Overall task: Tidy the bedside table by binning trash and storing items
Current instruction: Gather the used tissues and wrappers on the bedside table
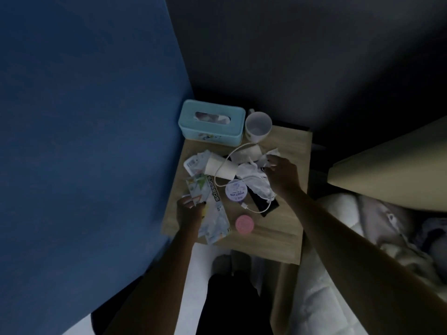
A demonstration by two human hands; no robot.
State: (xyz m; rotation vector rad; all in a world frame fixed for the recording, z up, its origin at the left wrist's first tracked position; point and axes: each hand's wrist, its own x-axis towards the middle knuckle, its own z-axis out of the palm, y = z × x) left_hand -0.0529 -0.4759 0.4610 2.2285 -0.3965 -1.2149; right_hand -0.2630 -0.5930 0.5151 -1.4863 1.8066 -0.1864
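Observation:
A small wooden bedside table (278,228) carries a heap of litter. My left hand (189,213) grips the near corner of a printed wrapper (198,189) at the table's left edge, beside a scissors package (217,213). My right hand (281,176) pinches crumpled white tissue (271,155) at the back right of the heap. A paper cup (220,168) lies on its side, with a white cable (251,206) looped over it. A white round jar (236,191), a pink lid (244,224) and a dark phone (263,206) under a white cloth lie near the middle.
A teal tissue box (211,123) and a white mug (258,126) stand at the table's back. A blue panel (84,141) rises on the left. A bed with pale bedding (362,226) lies on the right. My dark-clothed legs (229,305) are below the table's front edge.

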